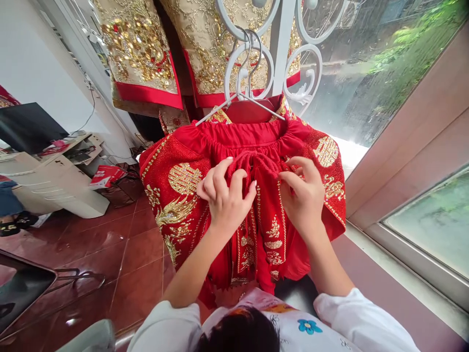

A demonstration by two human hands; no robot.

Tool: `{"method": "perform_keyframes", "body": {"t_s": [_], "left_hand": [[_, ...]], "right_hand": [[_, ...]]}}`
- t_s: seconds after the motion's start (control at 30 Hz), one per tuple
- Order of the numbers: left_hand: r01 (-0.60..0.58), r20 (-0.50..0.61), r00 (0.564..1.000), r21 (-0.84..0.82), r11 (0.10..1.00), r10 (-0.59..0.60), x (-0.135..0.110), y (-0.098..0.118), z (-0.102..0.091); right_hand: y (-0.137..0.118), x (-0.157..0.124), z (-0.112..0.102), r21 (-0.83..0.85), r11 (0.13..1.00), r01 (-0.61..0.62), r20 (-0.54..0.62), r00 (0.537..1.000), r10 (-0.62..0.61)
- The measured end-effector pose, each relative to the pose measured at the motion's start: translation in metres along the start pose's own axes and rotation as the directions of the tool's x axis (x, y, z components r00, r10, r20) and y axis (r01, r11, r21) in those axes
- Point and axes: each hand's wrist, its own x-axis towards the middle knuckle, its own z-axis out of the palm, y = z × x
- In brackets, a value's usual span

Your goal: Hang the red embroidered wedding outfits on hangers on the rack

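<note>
A red cord tied in a bow [252,157] lies at the gathered red satin waistband [244,133] of a garment on a wire hanger [240,95]. My left hand [229,195] is over the bow's left side, fingers bent and apart, with nothing visibly gripped. At the right loop, my right hand [303,193] has its thumb and forefinger apart, a fingertip touching or very near the cord. Behind the waistband hangs a red jacket [183,205] with gold embroidery and beading. My fingers hide parts of the bow.
The hanger hooks onto white scrolled ironwork [280,54] before a window [340,83]. Gold-sequined garments [142,54] with red hems hang behind. To the left are a desk [66,181], a dark monitor [31,127] and a black chair [22,288] on red floor tiles.
</note>
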Motion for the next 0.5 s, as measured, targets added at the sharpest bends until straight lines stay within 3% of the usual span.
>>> {"method": "perform_keyframes", "body": {"t_s": [0.1, 0.17, 0.27, 0.37, 0.5], "left_hand": [[0.164, -0.028, 0.986, 0.014, 0.986, -0.164, -0.011, 0.008, 0.007], [0.214, -0.029, 0.977, 0.008, 0.977, -0.213, -0.015, 0.012, 0.010], [0.206, -0.025, 0.978, -0.014, 0.979, -0.206, -0.018, 0.009, 0.014], [0.186, -0.050, 0.981, 0.011, 0.983, -0.185, -0.019, -0.001, 0.016], [0.141, -0.072, 0.988, 0.034, 0.989, -0.138, -0.018, -0.011, 0.012]], "right_hand": [[-0.016, -0.019, 0.002, 0.016, 0.995, -0.097, 0.007, 0.995, 0.097], [-0.026, -0.024, 0.006, 0.061, 0.995, -0.080, 0.035, 0.996, 0.078], [-0.034, -0.022, 0.015, -0.002, 0.997, -0.080, 0.228, 0.971, 0.079], [-0.036, -0.018, 0.021, -0.236, 0.949, -0.207, 0.359, 0.889, 0.283], [-0.044, -0.017, 0.025, -0.433, 0.852, -0.294, 0.433, 0.761, 0.483]]}}
